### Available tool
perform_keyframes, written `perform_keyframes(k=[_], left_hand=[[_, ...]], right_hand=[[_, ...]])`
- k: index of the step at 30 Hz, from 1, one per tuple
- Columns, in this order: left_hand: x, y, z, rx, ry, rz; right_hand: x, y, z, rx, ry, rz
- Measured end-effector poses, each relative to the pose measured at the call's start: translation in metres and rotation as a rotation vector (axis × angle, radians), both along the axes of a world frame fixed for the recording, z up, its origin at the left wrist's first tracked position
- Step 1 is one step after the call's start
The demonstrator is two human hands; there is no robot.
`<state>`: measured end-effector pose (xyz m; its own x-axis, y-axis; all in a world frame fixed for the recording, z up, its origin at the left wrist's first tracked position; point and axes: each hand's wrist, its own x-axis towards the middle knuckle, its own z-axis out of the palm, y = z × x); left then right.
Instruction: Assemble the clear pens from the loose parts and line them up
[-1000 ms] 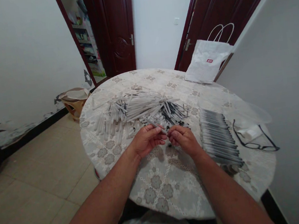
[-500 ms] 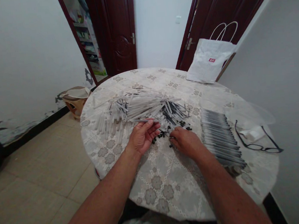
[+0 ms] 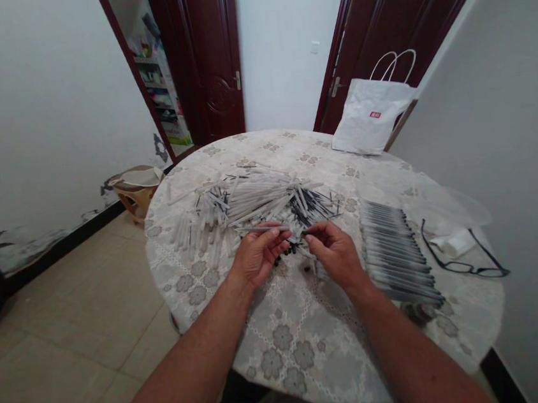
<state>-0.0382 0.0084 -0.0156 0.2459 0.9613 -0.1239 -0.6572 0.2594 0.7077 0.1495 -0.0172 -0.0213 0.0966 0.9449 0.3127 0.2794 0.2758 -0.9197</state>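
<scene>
Between the thumb and fingers of my left hand (image 3: 259,256) lies a thin pale pen barrel (image 3: 252,229), pointing toward the right. My right hand (image 3: 336,251) is closed in a pinch on a small black pen part (image 3: 304,233), a short way from the barrel's end. Beneath and behind both hands are scattered small black parts (image 3: 293,248). Just beyond is a heap of whitish pen barrels (image 3: 259,197), with dark-ended slim pieces (image 3: 312,204) at its right side. To the right of my right hand, gray pens with dark ends (image 3: 394,255) lie in a neat row.
A floral cloth covers the round table (image 3: 288,340). Black-framed glasses (image 3: 465,267) and a white crumpled item (image 3: 456,243) lie at the right edge, near clear plastic (image 3: 446,199). A white paper bag (image 3: 370,114) stands at the back right. A stool (image 3: 136,193) is at left.
My right hand has lifted from the small black parts on the table and now pinches one near the barrel. My left hand keeps the barrel, shifted slightly. The view has tilted a little.
</scene>
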Motion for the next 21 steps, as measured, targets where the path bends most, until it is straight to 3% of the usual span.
perform_keyframes(k=[6,21], left_hand=[[0.0024,-0.0031,-0.001,0.043,0.041,-0.055],[0.0042,-0.0043,-0.0014,0.069,0.069,-0.08]], right_hand=[[-0.0093,-0.0014,-0.0023,-0.01,0.108,0.03],[-0.0071,-0.0017,-0.0036,-0.014,0.079,0.036]])
